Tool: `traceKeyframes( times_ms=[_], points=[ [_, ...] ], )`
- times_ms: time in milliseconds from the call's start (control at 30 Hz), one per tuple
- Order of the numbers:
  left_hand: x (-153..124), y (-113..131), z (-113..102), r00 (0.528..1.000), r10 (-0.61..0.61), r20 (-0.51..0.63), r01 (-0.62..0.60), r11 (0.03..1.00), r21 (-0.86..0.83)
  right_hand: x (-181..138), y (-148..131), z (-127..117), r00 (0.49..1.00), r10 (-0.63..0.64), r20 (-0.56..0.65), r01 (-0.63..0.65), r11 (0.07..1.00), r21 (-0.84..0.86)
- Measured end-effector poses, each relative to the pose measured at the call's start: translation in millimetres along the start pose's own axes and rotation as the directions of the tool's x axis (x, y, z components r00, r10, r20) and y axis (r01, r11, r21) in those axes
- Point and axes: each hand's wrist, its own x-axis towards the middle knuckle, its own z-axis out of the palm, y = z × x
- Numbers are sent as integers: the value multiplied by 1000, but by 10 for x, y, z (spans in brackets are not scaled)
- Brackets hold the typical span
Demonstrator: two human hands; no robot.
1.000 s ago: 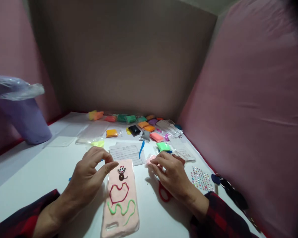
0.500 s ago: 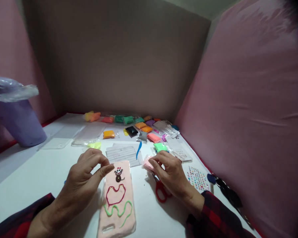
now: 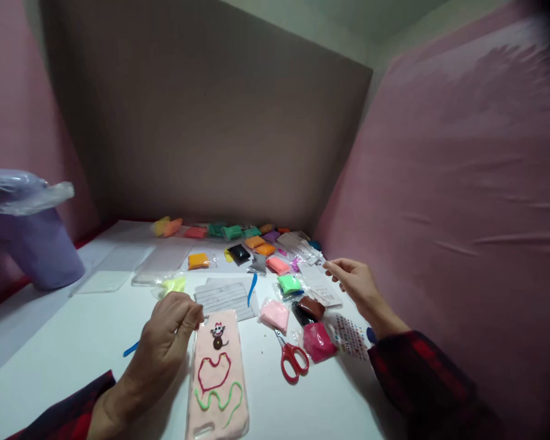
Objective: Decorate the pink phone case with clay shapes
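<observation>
A phone case (image 3: pixel 238 373) covered in pale pink clay lies in front of me, decorated with a small cat figure (image 3: pixel 217 336), a dark red outline and a wavy green strand (image 3: pixel 215 400). My left hand (image 3: pixel 167 336) is closed in a pinch beside the case's upper left corner; anything between its fingertips is too small to make out. Over to the right, my right hand (image 3: pixel 362 293) hovers above the white packets, fingertips drawn together. Whether they grip something is unclear. Red-handled scissors (image 3: pixel 294 360) rest between the case and a dark pink clay packet (image 3: pixel 318 342).
Several colourful clay packets (image 3: pixel 277 264) spread across the back. Lined paper (image 3: pixel 220 299) carries a blue modelling tool (image 3: pixel 252 290); another blue tool (image 3: pixel 131 349) lies left. A rhinestone sheet (image 3: pixel 351 337) sits right. Clear cases (image 3: pixel 107 272) and a purple bin (image 3: pixel 50 250) stand left.
My right hand has moved right and away from the pale pink clay packet, uncovering the scissors and the brown and dark pink packets. My left hand stays near the case, its fingers more curled.
</observation>
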Motion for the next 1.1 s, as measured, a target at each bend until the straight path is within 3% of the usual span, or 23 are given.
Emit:
traceKeyframes(
  times_ms=[200,367,500,900,1100],
  points=[
    [-6,3,19,999,26,30,-26,1000,0,449,326,141,976,186,111,-156,959,-235],
    [-30,-6,34,999,25,-28,-26,999,-25,783,341,219,975,189,119,-123,899,-421],
    [-37,-51,25,996,85,-11,-85,996,33,943,325,299,978,164,127,-71,839,-540],
    [-77,-90,63,993,116,-8,-116,993,30,1063,286,687,972,104,212,83,692,-717],
    [-59,-59,45,996,93,2,-93,995,24,1008,264,774,980,93,175,58,708,-704]
  ],
)
